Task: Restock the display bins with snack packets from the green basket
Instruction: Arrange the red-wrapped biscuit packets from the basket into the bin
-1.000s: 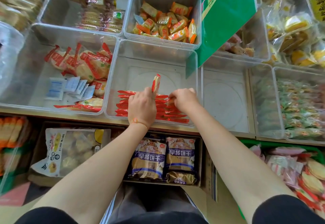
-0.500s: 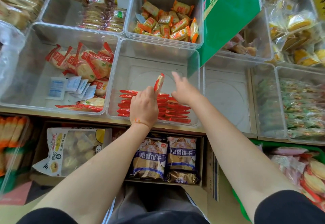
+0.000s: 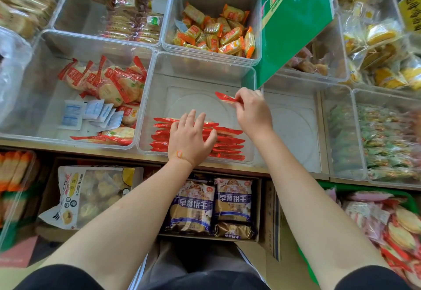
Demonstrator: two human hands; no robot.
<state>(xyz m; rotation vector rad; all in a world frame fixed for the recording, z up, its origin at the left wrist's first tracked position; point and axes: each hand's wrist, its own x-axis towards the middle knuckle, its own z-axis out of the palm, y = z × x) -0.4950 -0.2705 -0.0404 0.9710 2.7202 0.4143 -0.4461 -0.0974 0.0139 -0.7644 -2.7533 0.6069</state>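
Observation:
A clear display bin (image 3: 200, 69) in the middle holds a neat row of red snack packets (image 3: 227, 140) along its near side. My left hand (image 3: 190, 138) lies flat on that row with straight, spread fingers. Above the bin's far right part, my right hand (image 3: 251, 111) pinches a single red packet (image 3: 224, 97) by one end. The green basket (image 3: 410, 201) sits at the lower right, filled with red and pink packets.
Neighbouring clear bins hold red round-cracker packets (image 3: 109, 82) and white sachets on the left, orange packets (image 3: 214, 33) behind, green packets (image 3: 387, 139) on the right. A green sign (image 3: 293, 21) leans over the bins. Boxes of biscuit bags (image 3: 211, 205) stand below the shelf edge.
The single red packet has passed from my left hand to my right hand, which has lifted it to the right. My left hand has opened and dropped flat onto the packet row.

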